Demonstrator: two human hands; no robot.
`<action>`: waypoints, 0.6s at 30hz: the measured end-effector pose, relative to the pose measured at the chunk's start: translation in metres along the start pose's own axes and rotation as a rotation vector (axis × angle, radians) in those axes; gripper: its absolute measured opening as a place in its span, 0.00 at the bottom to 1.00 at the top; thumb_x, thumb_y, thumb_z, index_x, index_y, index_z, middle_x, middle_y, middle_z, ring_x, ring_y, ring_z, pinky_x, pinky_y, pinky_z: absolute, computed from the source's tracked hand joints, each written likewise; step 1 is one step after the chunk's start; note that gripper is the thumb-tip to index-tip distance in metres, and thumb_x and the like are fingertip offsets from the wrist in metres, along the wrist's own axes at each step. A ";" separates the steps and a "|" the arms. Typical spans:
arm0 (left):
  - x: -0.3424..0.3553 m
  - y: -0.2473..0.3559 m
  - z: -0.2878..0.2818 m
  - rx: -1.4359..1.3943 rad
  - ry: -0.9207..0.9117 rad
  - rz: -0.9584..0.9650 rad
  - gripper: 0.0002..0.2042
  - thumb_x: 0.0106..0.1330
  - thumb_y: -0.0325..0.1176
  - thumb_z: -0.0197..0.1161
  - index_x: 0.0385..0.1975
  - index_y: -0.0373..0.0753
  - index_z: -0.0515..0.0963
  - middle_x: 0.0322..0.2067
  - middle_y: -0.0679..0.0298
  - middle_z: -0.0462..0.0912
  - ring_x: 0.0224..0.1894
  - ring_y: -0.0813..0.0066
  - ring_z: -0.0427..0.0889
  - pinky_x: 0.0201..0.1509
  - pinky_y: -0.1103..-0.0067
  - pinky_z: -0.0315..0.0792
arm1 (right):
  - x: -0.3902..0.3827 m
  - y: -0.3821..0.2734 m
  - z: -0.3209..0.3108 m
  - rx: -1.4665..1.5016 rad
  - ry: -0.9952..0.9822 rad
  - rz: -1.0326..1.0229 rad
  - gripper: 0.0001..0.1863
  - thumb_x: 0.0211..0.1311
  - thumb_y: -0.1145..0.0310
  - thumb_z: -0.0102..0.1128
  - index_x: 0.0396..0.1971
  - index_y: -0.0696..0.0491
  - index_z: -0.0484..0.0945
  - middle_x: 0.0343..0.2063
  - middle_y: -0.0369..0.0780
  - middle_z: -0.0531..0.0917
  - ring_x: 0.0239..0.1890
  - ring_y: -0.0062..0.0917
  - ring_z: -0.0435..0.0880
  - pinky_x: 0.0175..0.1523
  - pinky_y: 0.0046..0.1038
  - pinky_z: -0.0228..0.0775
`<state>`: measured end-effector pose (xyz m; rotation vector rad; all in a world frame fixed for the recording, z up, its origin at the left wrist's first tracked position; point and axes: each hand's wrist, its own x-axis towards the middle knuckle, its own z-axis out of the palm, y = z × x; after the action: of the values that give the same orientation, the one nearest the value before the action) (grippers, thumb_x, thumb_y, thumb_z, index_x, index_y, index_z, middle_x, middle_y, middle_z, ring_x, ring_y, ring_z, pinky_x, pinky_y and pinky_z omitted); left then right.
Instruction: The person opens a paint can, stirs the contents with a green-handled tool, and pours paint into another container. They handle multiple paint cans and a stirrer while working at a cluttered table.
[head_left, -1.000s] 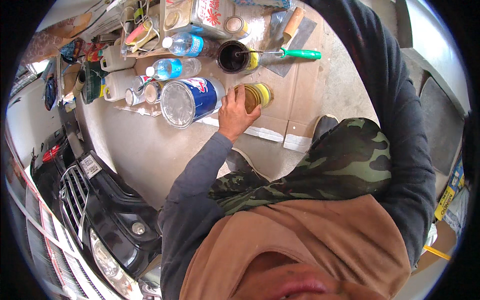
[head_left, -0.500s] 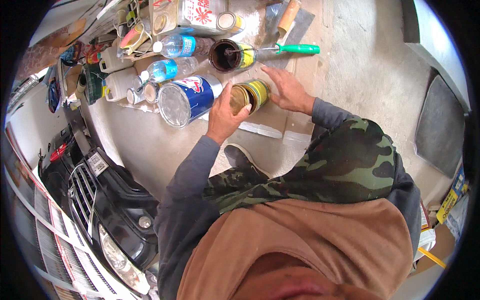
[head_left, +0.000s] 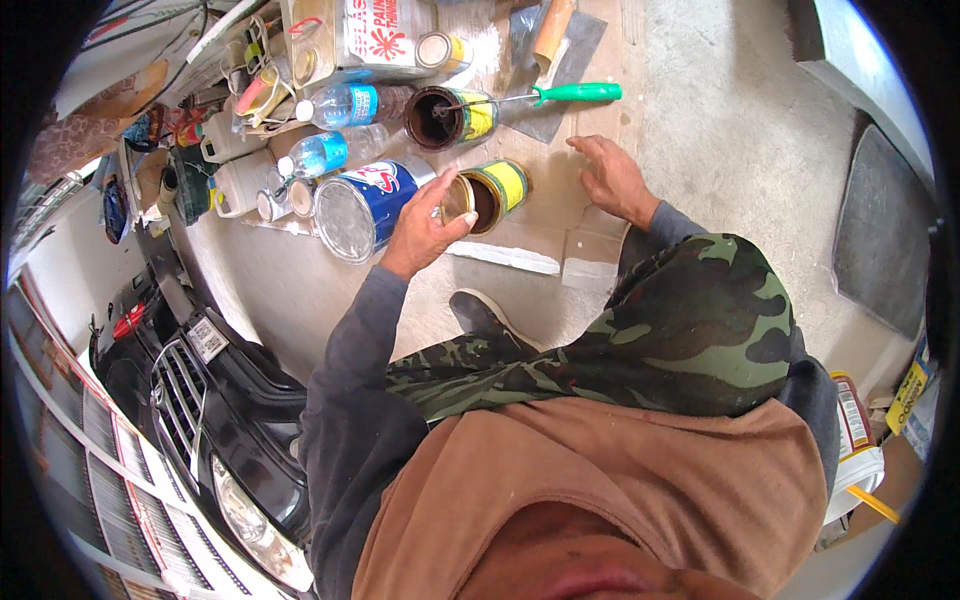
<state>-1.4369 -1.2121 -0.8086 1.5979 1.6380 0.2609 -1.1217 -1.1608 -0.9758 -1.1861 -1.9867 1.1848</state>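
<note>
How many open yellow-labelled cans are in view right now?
2: the near can, just right of the left hand, and the far can beyond it, with a green-handled tool across its mouth. Others may be hidden in the upper-left clutter.

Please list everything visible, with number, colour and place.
Open cans: 2, yellow labels, centre
Tool: 1, green handle, across farther can
Lid: 1, gold, centre
Large can: 1, blue, left-centre
Bottles: 2, clear, upper left
Jugs: 2, white, farther left
Small cans: several, metallic, upper left
Boxy can: 1, pale, top
Scraper: 1, wooden handle, top
Cardboard: count unclear, brown, under cans
Car: 1, black, lower left
Bucket: 1, white, lower right
Flat panel: 1, grey, right
Clutter: uncounted, mixed, left edge
Left grip: 1, grey sleeve, on lid
Right grip: 1, grey sleeve, right of cans
</note>
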 end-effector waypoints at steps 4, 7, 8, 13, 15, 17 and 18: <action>0.005 0.016 0.008 0.359 0.069 0.118 0.38 0.57 0.48 0.77 0.66 0.37 0.72 0.58 0.47 0.77 0.54 0.49 0.83 0.56 0.64 0.80 | -0.001 -0.002 -0.005 -0.019 0.023 -0.037 0.27 0.54 0.77 0.59 0.58 0.53 0.75 0.51 0.49 0.80 0.56 0.47 0.78 0.61 0.44 0.72; 0.001 0.030 0.026 0.454 0.095 -0.043 0.36 0.55 0.48 0.77 0.62 0.38 0.73 0.57 0.49 0.79 0.56 0.51 0.81 0.57 0.63 0.78 | -0.004 -0.004 -0.009 -0.034 0.063 -0.047 0.25 0.55 0.77 0.57 0.56 0.54 0.77 0.51 0.49 0.81 0.54 0.47 0.79 0.59 0.43 0.73; 0.001 0.033 0.028 0.473 0.125 -0.053 0.36 0.55 0.48 0.77 0.62 0.38 0.72 0.56 0.50 0.79 0.56 0.50 0.82 0.58 0.62 0.78 | -0.006 -0.004 -0.010 -0.030 0.080 -0.049 0.25 0.55 0.78 0.57 0.56 0.54 0.77 0.51 0.48 0.81 0.54 0.46 0.79 0.59 0.43 0.74; -0.006 0.026 0.018 0.413 0.210 0.100 0.36 0.55 0.46 0.77 0.63 0.39 0.73 0.55 0.51 0.81 0.58 0.53 0.80 0.62 0.64 0.74 | -0.013 0.003 -0.013 0.022 0.072 0.062 0.24 0.56 0.79 0.56 0.55 0.55 0.78 0.49 0.47 0.82 0.52 0.43 0.81 0.57 0.41 0.76; -0.012 0.015 0.007 0.245 0.163 0.069 0.36 0.56 0.43 0.77 0.65 0.40 0.73 0.55 0.52 0.81 0.59 0.56 0.79 0.64 0.66 0.72 | -0.012 0.010 -0.011 0.057 0.080 0.092 0.24 0.56 0.80 0.55 0.56 0.57 0.78 0.49 0.48 0.83 0.49 0.40 0.84 0.56 0.38 0.77; -0.018 0.000 -0.005 0.031 0.105 0.023 0.36 0.57 0.38 0.75 0.69 0.43 0.73 0.59 0.53 0.80 0.61 0.63 0.78 0.66 0.68 0.70 | -0.010 0.017 -0.009 0.104 0.082 0.093 0.24 0.57 0.80 0.55 0.56 0.57 0.78 0.49 0.47 0.83 0.48 0.39 0.84 0.55 0.38 0.77; -0.021 -0.007 -0.009 -0.089 0.106 -0.014 0.38 0.57 0.39 0.75 0.69 0.38 0.71 0.59 0.55 0.81 0.62 0.64 0.77 0.68 0.70 0.68 | -0.009 0.019 -0.007 0.125 0.072 0.112 0.25 0.57 0.80 0.54 0.57 0.57 0.77 0.49 0.47 0.83 0.47 0.38 0.84 0.55 0.37 0.77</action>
<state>-1.4509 -1.2286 -0.7988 1.5281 1.6932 0.4114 -1.1037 -1.1618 -0.9894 -1.2712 -1.7865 1.2834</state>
